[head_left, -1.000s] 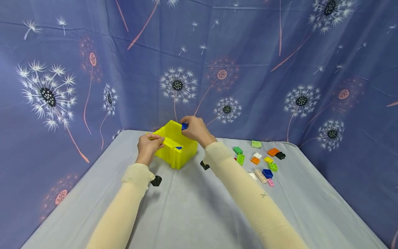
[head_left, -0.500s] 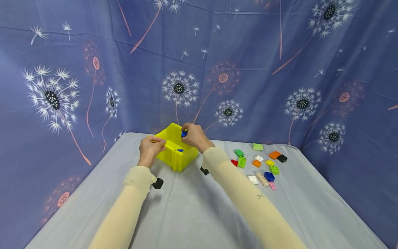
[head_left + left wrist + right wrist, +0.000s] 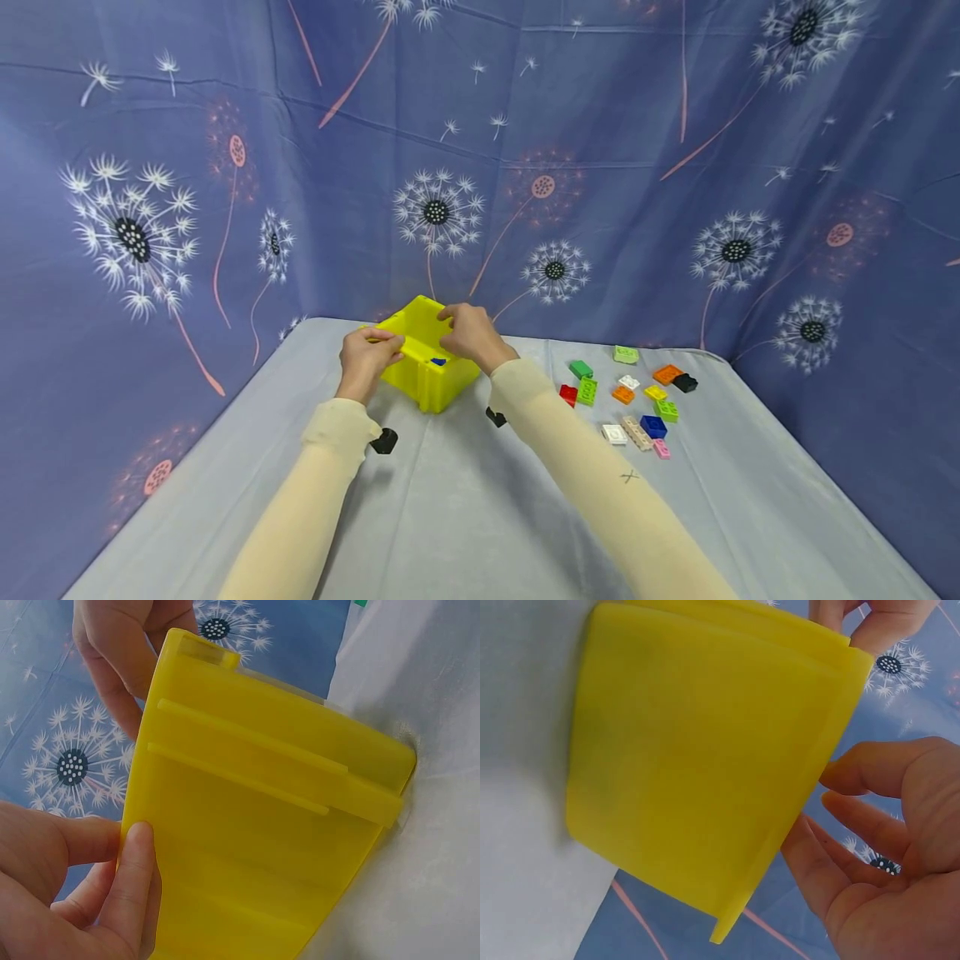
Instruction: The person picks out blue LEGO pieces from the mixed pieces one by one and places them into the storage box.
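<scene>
A yellow plastic box stands toward the back of the table, and a bit of blue shows inside it over the near rim. My left hand pinches the box's left rim; the left wrist view shows the thumb on one side of the wall and the fingers on the other. My right hand hovers at the right rim, its fingertips dipping over the opening. Seen from the right wrist, the right thumb and fingers are spread apart with no brick between them.
To the right lie loose toy bricks: red, lime green, white, beige, blue, pink, black and several others. A dandelion-print curtain hangs behind the grey-covered table.
The blue brick in my right hand went down into the box and has left the fingers, which have parted. My left hand keeps its pinch on the rim.
</scene>
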`<action>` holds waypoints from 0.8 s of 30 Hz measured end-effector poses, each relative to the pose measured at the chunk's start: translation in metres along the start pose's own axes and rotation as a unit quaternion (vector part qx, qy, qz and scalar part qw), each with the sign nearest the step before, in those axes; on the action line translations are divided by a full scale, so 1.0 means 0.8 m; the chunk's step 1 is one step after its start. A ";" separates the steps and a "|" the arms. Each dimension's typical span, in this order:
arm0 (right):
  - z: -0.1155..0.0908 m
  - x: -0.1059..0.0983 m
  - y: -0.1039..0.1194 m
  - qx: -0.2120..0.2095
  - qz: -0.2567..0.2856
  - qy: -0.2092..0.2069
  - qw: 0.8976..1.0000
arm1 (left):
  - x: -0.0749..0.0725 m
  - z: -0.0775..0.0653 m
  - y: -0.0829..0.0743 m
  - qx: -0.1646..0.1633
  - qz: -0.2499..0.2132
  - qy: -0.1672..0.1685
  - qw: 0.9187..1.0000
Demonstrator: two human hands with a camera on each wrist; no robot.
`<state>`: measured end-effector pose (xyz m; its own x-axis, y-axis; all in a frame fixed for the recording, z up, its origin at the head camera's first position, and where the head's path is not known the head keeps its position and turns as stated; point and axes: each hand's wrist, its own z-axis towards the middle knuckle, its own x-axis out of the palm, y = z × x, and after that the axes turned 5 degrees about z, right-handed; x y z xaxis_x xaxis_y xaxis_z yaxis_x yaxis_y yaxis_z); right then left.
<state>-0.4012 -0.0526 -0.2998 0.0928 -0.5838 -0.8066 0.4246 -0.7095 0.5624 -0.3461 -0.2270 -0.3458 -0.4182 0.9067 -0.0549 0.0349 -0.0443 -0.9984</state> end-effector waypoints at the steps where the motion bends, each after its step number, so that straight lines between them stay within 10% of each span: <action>1: 0.000 0.000 -0.001 -0.001 -0.002 -0.001 1.000 | 0.000 0.000 0.000 -0.001 -0.002 0.000 1.000; 24: -0.051 -0.074 -0.028 0.004 0.014 -0.054 0.998 | 0.001 0.002 0.002 0.003 -0.005 -0.001 1.000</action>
<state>-0.3796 0.0138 -0.2721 0.0061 -0.6424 -0.7663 0.4150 -0.6956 0.5864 -0.3479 -0.2274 -0.3476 -0.4200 0.9064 -0.0450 0.0246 -0.0382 -0.9990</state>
